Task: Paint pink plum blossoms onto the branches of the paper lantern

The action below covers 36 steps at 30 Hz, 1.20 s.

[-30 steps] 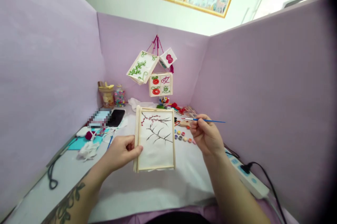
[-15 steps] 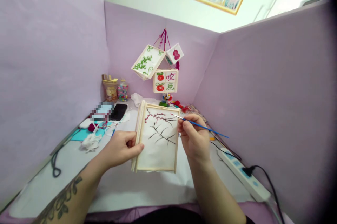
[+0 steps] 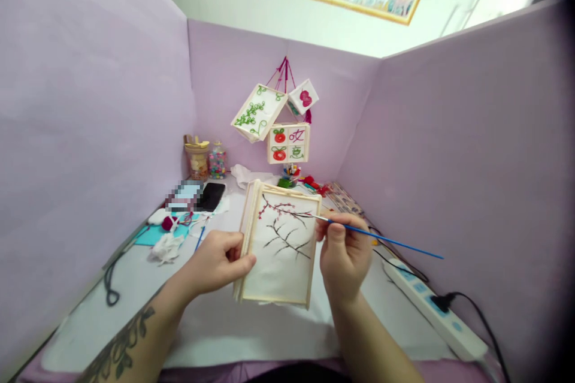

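My left hand [image 3: 223, 262] grips the left side of a wooden-framed white panel box [image 3: 278, 278], its thumb on the front edge. Dark branches with small red blossoms near the top are painted on the panel. At the panel's upper right, my right hand [image 3: 345, 251] pinches a thin blue paintbrush [image 3: 386, 239]. The brush tip is at the upper branch, close to the right frame edge; whether it touches the surface cannot be made out.
Framed pictures [image 3: 288, 143] hang at the back wall. Jars [image 3: 218, 160], a black phone [image 3: 211, 196], crumpled tissue [image 3: 166, 248] and dark red yarn [image 3: 169, 223] lie beyond my left hand. On the right is a power strip [image 3: 433, 311] with a black plug and cable.
The brush tip has moved right along the upper branch, and the brush handle now reaches farther right. The whole view has shifted slightly, with my left hand still holding the box.
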Tool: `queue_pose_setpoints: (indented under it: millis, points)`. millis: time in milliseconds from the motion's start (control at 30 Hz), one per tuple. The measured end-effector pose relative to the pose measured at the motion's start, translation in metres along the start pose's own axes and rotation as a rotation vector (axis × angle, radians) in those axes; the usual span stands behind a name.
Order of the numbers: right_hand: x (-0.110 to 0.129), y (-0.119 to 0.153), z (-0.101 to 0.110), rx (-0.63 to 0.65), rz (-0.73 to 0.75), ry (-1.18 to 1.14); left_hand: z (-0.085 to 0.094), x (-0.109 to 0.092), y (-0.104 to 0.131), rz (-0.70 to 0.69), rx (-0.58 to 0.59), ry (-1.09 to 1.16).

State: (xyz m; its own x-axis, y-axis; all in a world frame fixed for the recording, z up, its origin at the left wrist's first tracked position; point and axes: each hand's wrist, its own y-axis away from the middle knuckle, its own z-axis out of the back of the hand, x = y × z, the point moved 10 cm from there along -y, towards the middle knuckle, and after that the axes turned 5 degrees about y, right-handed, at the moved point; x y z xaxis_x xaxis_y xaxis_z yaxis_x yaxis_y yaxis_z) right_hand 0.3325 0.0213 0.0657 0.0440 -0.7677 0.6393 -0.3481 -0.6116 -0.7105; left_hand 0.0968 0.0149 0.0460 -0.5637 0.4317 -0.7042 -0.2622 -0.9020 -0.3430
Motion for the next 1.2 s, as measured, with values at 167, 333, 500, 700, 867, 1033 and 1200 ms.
queue_pose_setpoints:
  millis: [167, 333, 500, 700, 867, 1033, 1200]
  points:
    - [0.017, 0.009, 0.003, -0.034, 0.196, 0.192, 0.000, -0.006, -0.001, -0.046, 0.005, -0.025]
    - [0.030, 0.013, -0.004, 0.014, 0.357, 0.299, -0.001, -0.009, 0.000, -0.071, 0.022, -0.045]
    - [0.043, 0.016, -0.012, 0.047, 0.488, 0.346, -0.002, -0.011, 0.002, -0.086, 0.042, -0.057]
    - [0.048, 0.018, -0.016, 0.063, 0.520, 0.391, -0.003, -0.011, 0.002, -0.101, 0.047, -0.065]
    - [0.050, 0.018, -0.019, 0.081, 0.527, 0.406, -0.004, -0.009, 0.002, -0.084, 0.051, -0.065]
    - [0.053, 0.017, -0.020, 0.079, 0.537, 0.411, -0.004, -0.008, 0.001, -0.069, 0.051, -0.078]
    - [0.052, 0.018, -0.021, 0.086, 0.548, 0.423, -0.004, -0.009, 0.001, -0.076, 0.055, -0.089]
